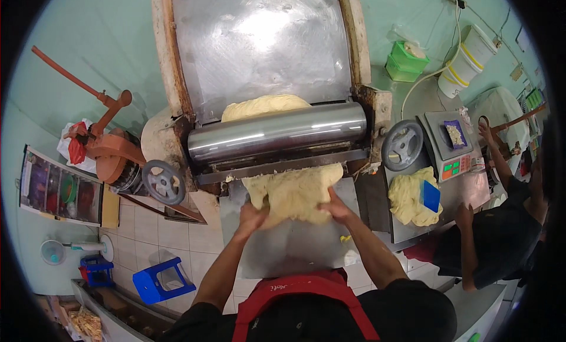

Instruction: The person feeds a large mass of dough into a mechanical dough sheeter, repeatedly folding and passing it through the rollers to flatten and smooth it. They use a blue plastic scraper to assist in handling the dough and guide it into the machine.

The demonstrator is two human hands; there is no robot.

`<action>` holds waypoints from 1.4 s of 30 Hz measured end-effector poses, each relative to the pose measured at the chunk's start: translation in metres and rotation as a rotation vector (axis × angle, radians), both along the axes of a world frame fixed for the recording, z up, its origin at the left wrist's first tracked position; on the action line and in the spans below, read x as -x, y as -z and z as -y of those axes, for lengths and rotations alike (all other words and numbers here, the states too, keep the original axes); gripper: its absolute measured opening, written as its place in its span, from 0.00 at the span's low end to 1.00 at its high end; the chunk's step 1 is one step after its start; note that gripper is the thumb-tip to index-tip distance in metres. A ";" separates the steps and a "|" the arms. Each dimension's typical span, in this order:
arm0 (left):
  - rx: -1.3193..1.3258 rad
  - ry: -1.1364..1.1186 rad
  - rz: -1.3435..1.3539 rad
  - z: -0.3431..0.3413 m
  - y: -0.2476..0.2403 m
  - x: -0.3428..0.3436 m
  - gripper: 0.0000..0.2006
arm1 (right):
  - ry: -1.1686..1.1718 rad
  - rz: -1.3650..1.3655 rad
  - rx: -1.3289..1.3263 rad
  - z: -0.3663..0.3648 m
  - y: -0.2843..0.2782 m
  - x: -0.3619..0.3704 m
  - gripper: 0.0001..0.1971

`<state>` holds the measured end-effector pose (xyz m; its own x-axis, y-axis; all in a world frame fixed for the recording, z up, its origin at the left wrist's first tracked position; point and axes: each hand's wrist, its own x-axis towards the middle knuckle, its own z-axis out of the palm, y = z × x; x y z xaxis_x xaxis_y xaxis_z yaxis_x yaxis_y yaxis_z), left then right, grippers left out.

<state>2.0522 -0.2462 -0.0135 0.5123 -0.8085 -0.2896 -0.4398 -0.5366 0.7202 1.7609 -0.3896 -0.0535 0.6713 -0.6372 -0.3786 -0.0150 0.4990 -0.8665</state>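
A wide sheet of pale yellow dough (292,194) hangs out below the steel roller (280,130) of a dough sheeter. My left hand (252,217) grips its left edge, and my right hand (336,207) has hold of the right edge. Under the dough lies the lower metal tray (277,253) of the machine. More of the dough bulges up behind the roller, at the foot of the sloping steel plate (259,41). My fingers are partly hidden by the dough.
Handwheels (163,183) (402,145) flank the roller. On the right table, a dough lump (407,200) carries a blue scraper (431,196), beside a digital scale (445,142). A co-worker (501,236) stands there. A blue stool (164,281) lies on the floor at left.
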 end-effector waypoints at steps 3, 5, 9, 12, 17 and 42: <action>-0.096 0.179 0.133 -0.053 -0.034 0.014 0.26 | -0.221 0.029 -0.180 -0.067 -0.009 0.020 0.50; -0.123 0.427 0.200 -0.049 -0.084 0.021 0.23 | -0.268 0.067 -0.252 -0.110 -0.009 0.018 0.51; -0.048 0.780 0.468 -0.022 -0.185 0.030 0.19 | -0.319 0.105 -0.090 -0.144 -0.073 -0.022 0.52; 0.141 0.853 0.614 0.008 -0.307 0.027 0.18 | -0.137 0.420 -0.037 -0.129 -0.130 -0.050 0.50; 1.012 0.535 0.853 0.043 -0.399 -0.007 0.41 | 0.287 0.705 0.197 -0.066 -0.231 -0.128 0.41; 0.462 0.208 0.733 0.201 -0.214 -0.057 0.29 | -0.036 -0.174 0.063 -0.142 -0.101 -0.039 0.17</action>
